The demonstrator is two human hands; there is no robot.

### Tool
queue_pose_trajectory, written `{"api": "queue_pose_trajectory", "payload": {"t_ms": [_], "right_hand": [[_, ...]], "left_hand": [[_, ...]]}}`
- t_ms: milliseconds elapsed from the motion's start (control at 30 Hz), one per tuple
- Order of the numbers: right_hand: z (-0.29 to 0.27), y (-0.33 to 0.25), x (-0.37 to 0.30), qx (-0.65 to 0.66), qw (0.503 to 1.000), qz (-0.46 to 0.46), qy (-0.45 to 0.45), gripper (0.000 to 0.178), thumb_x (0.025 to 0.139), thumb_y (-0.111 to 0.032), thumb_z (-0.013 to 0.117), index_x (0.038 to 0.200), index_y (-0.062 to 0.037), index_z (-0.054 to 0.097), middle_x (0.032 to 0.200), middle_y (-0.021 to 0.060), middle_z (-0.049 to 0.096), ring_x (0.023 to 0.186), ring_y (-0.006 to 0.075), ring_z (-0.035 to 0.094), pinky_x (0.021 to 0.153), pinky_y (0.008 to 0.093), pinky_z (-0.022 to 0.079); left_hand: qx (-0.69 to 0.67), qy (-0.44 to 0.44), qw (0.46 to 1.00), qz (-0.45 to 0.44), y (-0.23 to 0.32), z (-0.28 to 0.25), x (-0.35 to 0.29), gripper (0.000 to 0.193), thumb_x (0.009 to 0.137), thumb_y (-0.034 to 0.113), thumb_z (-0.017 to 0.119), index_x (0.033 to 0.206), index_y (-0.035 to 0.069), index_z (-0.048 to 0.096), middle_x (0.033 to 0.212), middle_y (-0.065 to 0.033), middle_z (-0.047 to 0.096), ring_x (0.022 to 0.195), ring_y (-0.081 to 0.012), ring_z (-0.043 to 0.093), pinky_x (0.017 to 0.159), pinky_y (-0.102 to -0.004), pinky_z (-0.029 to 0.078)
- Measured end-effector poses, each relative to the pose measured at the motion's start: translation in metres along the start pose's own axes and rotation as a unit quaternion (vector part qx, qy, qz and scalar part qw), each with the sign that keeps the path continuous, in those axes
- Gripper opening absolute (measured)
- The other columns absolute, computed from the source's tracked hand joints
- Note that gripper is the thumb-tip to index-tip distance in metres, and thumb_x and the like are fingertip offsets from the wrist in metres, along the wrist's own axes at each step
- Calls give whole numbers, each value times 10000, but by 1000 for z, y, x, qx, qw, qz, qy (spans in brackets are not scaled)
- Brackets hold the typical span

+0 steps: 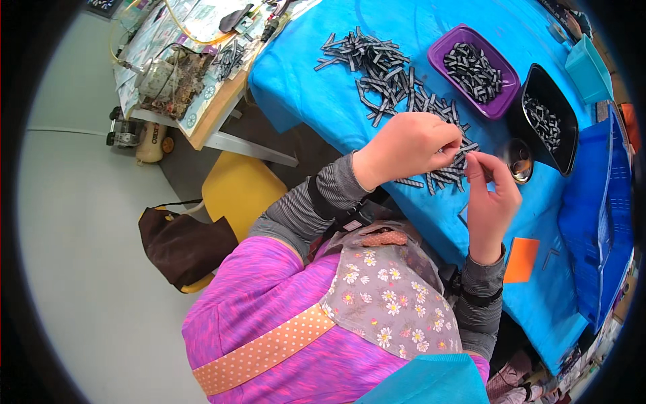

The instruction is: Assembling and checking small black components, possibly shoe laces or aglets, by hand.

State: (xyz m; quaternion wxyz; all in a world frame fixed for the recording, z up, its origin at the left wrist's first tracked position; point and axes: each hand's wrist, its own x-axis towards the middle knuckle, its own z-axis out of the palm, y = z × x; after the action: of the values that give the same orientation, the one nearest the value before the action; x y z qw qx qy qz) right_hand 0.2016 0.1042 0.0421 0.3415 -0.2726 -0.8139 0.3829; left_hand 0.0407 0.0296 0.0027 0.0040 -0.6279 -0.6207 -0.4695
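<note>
Wrinkled teal fabric (431, 382) lies nearest. The left hand (414, 148) and right hand (493, 195) each pinch nearly closed; any grip, I cannot tell. Beneath, countless flat striped strips (382, 57) heap beside one purple tub (501, 106) and one black tub (570, 149).

Left grip (412, 145) and right grip (494, 202) nearly meet above striped strips (380, 54); purple tub (496, 110) beyond them, black tub (567, 151) to their right.

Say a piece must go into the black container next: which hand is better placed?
Probably the right hand: it appears nearer the black container, while the left hand sits farther left.
</note>
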Motion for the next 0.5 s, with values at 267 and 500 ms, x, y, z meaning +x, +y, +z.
{"api": "queue_pose_trajectory", "payload": {"t_ms": [267,500], "right_hand": [[1,-1,2,12,999,-24,44,77,896,-50,692,932,17,680,812,59,678,737,112,612,697,245,504],[-2,-1,6,-24,998,-63,21,33,871,-7,689,892,16,678,795,75,652,721,159,607,685,251,489]], "left_hand": [[-184,-37,978,-87,11,-2,6,356,812,145,697,1144,36,630,1000,-70,690,801,-157,679,694,-317,561],[-204,-33,975,-83,8,11,-3,171,846,158,669,973,49,706,825,-119,691,728,-282,663,666,-354,532]]}}
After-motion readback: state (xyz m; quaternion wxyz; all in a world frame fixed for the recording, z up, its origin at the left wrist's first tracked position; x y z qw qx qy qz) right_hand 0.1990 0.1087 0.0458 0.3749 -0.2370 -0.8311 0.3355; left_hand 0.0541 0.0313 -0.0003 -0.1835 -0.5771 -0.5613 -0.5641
